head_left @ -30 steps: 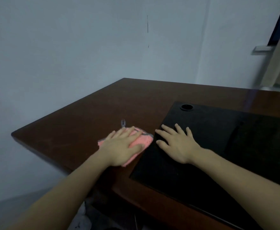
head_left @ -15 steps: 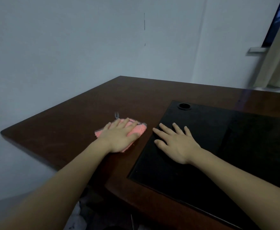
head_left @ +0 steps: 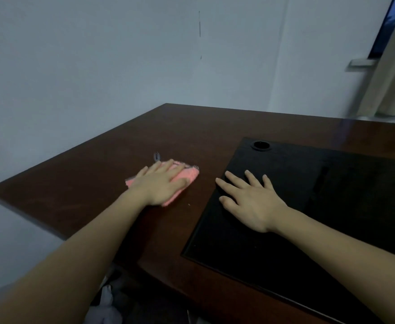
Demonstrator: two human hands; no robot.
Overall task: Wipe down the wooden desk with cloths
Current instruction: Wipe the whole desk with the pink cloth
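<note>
A dark wooden counter point(head_left: 215, 127) is seen in dim light, set against a pale wall point(head_left: 98, 66). A black panel point(head_left: 332, 195) is inset in its right part, and a round hole point(head_left: 261, 145) is cut near the panel's far left corner. A curtain point(head_left: 393, 73) hangs at the upper right beside a dark window strip point(head_left: 383, 26). Below the counter's near edge, pale bundled items point(head_left: 107, 307) are glimpsed, possibly cloth or bags; they cannot be made out in the shadow.

A pink cloth point(head_left: 187, 176) lies flat on the bare wood, left of the panel and apart from it. It is pressed down by the left hand point(head_left: 161, 183), whose fingers are laid straight and spread across it, so that most of the cloth is covered; only its right edge, near corner and a strip at the left show. A small grey loop point(head_left: 156, 156) sticks out on the wood just beyond the fingertips.

The right hand point(head_left: 250, 197) is rested flat on the panel's left part, fingers straight and splayed, nothing held. A gap of bare wood is left between the two hands.

No writing or labels can be read.
</note>
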